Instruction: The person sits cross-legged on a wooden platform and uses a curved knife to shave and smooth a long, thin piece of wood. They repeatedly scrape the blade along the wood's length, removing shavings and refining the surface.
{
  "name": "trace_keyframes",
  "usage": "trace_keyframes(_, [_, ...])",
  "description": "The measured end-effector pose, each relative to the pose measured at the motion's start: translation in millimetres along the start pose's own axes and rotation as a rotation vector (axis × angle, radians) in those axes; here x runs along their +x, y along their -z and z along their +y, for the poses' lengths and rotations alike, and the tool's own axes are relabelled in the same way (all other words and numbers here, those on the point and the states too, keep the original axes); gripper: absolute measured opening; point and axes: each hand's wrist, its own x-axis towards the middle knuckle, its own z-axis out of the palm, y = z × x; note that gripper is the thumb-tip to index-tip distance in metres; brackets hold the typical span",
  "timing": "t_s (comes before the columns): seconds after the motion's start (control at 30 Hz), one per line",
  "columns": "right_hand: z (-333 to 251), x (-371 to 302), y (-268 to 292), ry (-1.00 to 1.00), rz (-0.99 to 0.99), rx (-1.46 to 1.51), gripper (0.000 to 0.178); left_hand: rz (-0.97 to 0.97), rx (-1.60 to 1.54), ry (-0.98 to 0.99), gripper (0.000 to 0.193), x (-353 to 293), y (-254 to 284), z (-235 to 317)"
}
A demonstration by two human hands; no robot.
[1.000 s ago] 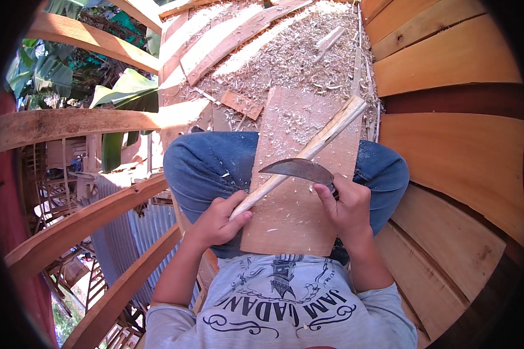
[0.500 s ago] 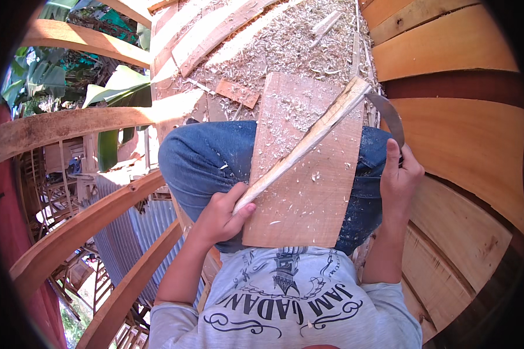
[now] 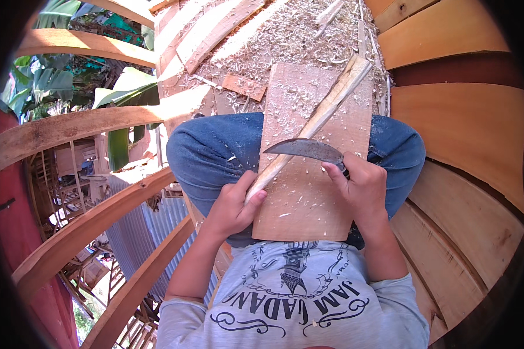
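My left hand (image 3: 236,205) is closed round the near, thinner end of a long wooden stick (image 3: 326,110), which slants up to the right across a flat board (image 3: 314,203) on my lap. The stick's far end is thicker, with a dark groove along one side. In my right hand (image 3: 362,185) is a curved knife (image 3: 305,149), its handle mostly hidden by my fingers. The grey blade points left and crosses over the stick, a little beyond my left hand. Wood shavings are scattered over the board.
Shavings (image 3: 291,35) cover the floor ahead, with a reddish wood scrap (image 3: 243,86) and a long plank (image 3: 224,32) there. Curved wooden slats (image 3: 75,125) form an open railing at left, with corrugated sheets (image 3: 148,227) below. Wooden panels (image 3: 460,122) stand close at right.
My right hand has brought the knife from beyond the stick's far end down and left, to the stick's middle. My left hand keeps its grip, and the stick has barely shifted.
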Motion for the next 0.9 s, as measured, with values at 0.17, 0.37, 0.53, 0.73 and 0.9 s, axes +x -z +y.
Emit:
trace_keyframes(0.17, [4.9, 2.1, 8.5, 0.021, 0.044, -0.110, 0.041, -0.003, -0.022, -0.014, 0.023, 1.1, -1.3, 0.8])
trace_keyframes(0.37, [9.2, 1.6, 11.8, 0.011, 0.100, -0.141, 0.043, -0.026, -0.035, -0.009, 0.025, 1.4, 0.1, 1.4])
trace_keyframes(0.53, [9.4, 0.9, 11.0, 0.035, 0.157, -0.166, 0.045, -0.018, -0.041, -0.029, 0.026, 1.0, -0.2, -2.2])
trace_keyframes(0.73, [90.6, 20.1, 81.1, -0.495, 0.570, -0.003, 0.052, -0.002, -0.045, -0.025, 0.023, -5.2, 0.0, -4.8])
trace_keyframes(0.9, [59.6, -6.3, 57.2, -0.260, 0.281, 0.027, 0.039, 0.053, -0.054, -0.018, 0.020, 0.7, -3.2, 2.5])
